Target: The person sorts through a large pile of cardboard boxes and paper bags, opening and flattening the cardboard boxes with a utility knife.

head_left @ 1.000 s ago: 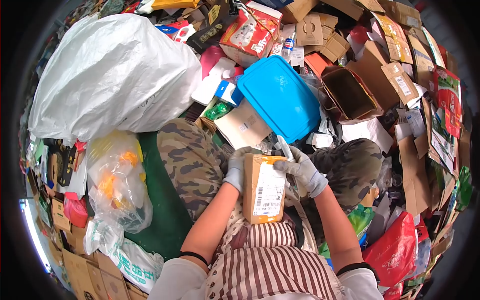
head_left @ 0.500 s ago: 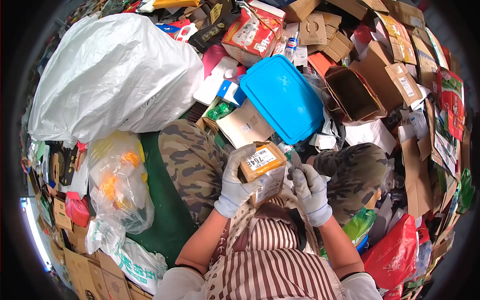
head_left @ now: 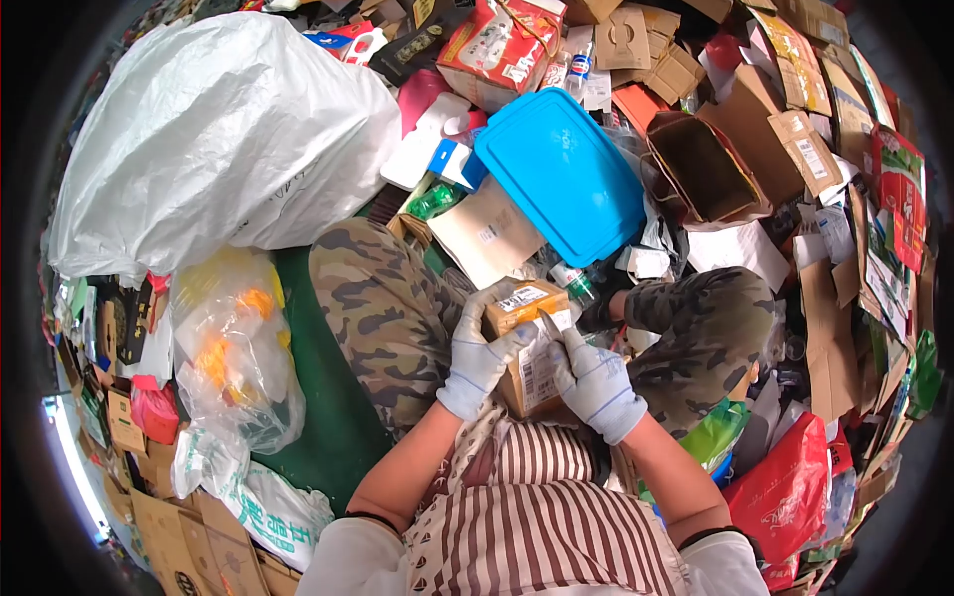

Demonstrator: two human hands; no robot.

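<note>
A small cardboard box with white labels and brown tape is held over my lap, tilted. My left hand, in a white work glove, is closed around its left side. In my gloved right hand is a knife; its short dark blade lies against the box's upper edge. The handle is hidden in my fingers. Just beyond the box lies a green-tinted plastic bottle.
A blue plastic lid lies ahead of my legs. At the left are a big white sack and a clear bag with orange items. An open paper bag, flattened cardboard and a red bag are on the right.
My right hand has moved left to the box, bringing the blade against its upper edge. The box has turned and tilted in my left hand, its labelled side now facing more upward.
</note>
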